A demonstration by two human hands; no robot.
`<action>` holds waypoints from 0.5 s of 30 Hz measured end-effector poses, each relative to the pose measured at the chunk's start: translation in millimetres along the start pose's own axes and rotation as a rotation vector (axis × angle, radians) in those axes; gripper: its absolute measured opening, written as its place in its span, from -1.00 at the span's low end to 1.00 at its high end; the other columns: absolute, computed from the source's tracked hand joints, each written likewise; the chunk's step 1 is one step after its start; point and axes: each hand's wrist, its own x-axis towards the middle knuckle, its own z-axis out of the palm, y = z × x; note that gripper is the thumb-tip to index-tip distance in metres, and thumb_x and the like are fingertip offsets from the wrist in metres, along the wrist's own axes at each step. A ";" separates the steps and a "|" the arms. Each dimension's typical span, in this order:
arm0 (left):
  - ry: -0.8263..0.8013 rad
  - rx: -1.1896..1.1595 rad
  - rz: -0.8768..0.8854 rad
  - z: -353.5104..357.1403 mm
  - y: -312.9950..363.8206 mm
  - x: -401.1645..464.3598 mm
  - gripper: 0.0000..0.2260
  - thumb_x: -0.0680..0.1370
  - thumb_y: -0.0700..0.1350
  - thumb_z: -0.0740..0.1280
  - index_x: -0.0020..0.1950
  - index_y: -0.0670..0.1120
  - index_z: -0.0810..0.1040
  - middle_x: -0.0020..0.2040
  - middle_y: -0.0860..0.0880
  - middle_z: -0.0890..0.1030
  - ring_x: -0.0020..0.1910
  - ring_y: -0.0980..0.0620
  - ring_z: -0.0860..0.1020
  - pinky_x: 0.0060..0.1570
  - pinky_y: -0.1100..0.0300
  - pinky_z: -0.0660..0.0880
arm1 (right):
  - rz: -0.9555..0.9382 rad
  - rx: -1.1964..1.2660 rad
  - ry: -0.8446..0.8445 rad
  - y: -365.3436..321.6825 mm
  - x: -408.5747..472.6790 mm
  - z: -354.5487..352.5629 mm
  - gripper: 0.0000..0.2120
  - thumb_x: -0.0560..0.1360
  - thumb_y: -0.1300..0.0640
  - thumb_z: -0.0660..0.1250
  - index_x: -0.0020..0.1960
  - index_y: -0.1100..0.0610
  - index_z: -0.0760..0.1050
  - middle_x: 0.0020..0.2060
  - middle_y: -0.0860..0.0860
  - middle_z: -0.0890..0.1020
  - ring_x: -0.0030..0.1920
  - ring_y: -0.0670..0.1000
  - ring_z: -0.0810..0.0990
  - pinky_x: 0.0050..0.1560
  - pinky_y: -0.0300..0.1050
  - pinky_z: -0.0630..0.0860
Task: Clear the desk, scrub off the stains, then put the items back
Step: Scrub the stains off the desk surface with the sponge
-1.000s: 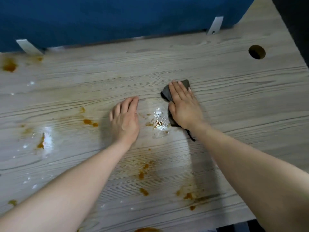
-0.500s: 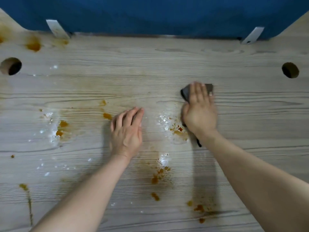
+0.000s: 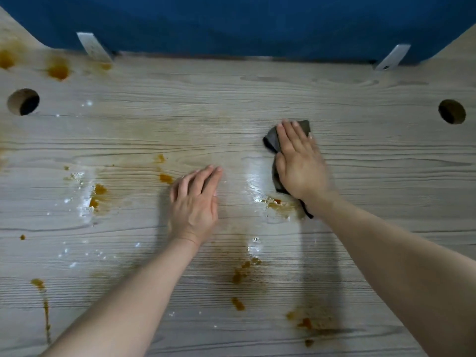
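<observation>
Stains (image 3: 277, 203) of orange-brown sauce dot the wooden desk (image 3: 360, 171), the nearest one wet and just beside the dark cleaning cloth (image 3: 273, 141). That cloth looks soft, thin and light, so it should bunch or slide unless pressed flat from above, palm over its middle. The right hand (image 3: 300, 163) does so, fingers straight on top of it. The left hand (image 3: 194, 200) rests flat and relaxed on the desk, holding nothing.

Pale grey wood-grain desk (image 3: 360, 176), orange-brown stains (image 3: 239, 274), dark grey cloth (image 3: 271, 140), blue partition (image 3: 231, 21).
</observation>
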 end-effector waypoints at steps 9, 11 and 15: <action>-0.016 0.008 -0.017 -2.7 1.7 1.5 -0.57 0.45 -0.09 0.12 0.30 -0.06 0.50 0.27 -0.02 0.52 0.19 -0.05 0.35 0.17 -0.02 0.35 | -0.161 0.016 -0.063 -87.1 25.4 20.7 -0.42 0.50 0.04 0.09 0.50 0.12 0.19 0.49 0.03 0.22 0.51 0.01 0.13 0.47 -0.04 -0.06; -0.023 0.004 -0.017 -3.0 1.7 1.4 -0.56 0.46 -0.08 0.11 0.31 -0.06 0.49 0.28 -0.01 0.51 0.19 -0.04 0.34 0.17 -0.03 0.35 | -0.234 0.029 -0.120 -82.2 27.5 18.3 -0.43 0.53 0.04 0.07 0.53 0.09 0.13 0.51 -0.01 0.16 0.52 -0.03 0.07 0.47 -0.07 -0.09; -0.026 -0.001 -0.010 -0.8 0.0 1.5 -0.56 0.49 -0.05 0.11 0.36 0.01 0.46 0.32 0.04 0.48 0.20 -0.02 0.35 0.19 0.03 0.25 | -0.194 0.014 -0.072 -33.7 14.0 5.4 -0.45 0.52 0.07 0.06 0.51 0.12 0.18 0.49 0.01 0.24 0.51 -0.01 0.13 0.46 -0.08 -0.05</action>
